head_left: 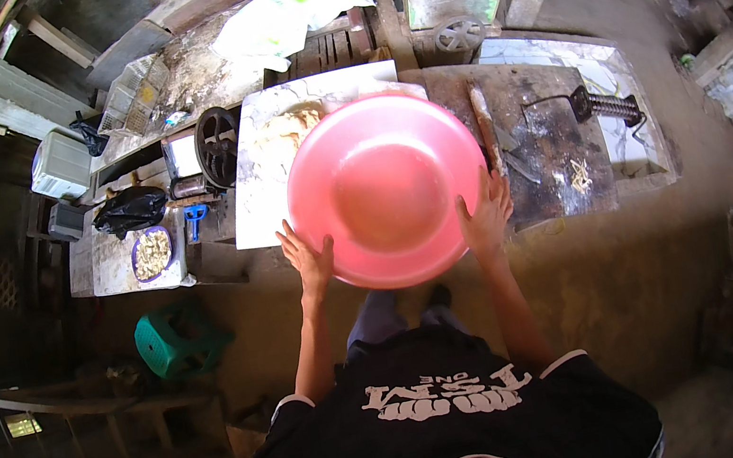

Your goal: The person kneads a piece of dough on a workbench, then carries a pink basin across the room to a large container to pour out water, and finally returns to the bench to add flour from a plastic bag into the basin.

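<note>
A large round pink plastic basin [385, 197] is held between my two hands in front of my body, over the near edge of the worktop. My left hand [307, 256] grips its lower left rim, fingers spread along the side. On the lower right rim my right hand [487, 218] has hold in the same way, thumb toward the inside. No contents are visible in the basin. Behind its upper left edge a pale, dough-like mass [283, 137] lies on a white marbled slab [255, 203], partly hidden by the basin.
Left of the slab stand a dark handwheel [218, 147], a black plastic bag [130, 211] and a purple-rimmed bowl [152, 253] of pale pieces. A green stool [175, 341] is below. Rightward lie a wooden stick [486, 128] and a coiled-spring tool [606, 107]. A white sack [294, 15] lies behind.
</note>
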`<state>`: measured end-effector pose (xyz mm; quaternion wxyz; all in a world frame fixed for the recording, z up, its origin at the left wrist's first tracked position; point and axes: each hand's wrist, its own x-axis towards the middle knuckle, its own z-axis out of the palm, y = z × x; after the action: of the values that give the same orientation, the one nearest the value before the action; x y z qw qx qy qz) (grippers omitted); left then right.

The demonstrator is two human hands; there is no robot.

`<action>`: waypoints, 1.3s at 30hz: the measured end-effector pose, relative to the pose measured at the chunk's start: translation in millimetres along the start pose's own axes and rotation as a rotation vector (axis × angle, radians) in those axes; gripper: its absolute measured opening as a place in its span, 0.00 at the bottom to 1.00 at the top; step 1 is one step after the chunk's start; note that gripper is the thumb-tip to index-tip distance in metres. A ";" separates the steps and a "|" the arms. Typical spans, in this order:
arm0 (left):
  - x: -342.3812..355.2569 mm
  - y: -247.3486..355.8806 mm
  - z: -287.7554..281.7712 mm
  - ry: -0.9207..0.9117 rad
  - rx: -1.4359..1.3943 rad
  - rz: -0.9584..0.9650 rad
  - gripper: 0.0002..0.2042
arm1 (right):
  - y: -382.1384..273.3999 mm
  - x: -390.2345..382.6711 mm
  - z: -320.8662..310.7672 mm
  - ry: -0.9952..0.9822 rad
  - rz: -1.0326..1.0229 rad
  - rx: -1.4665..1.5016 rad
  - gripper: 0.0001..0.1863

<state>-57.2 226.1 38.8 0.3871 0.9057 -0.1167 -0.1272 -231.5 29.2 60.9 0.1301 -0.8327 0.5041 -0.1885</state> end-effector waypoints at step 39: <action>43.1 141.6 89.9 -0.369 -0.438 0.565 0.27 | -9.3 102.3 -101.5 -0.008 -0.112 0.525 0.03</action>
<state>-61.6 57.0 76.3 0.5632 0.6961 -0.3987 -0.1979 -226.3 -60.1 174.2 0.3330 -0.7977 0.3907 -0.3164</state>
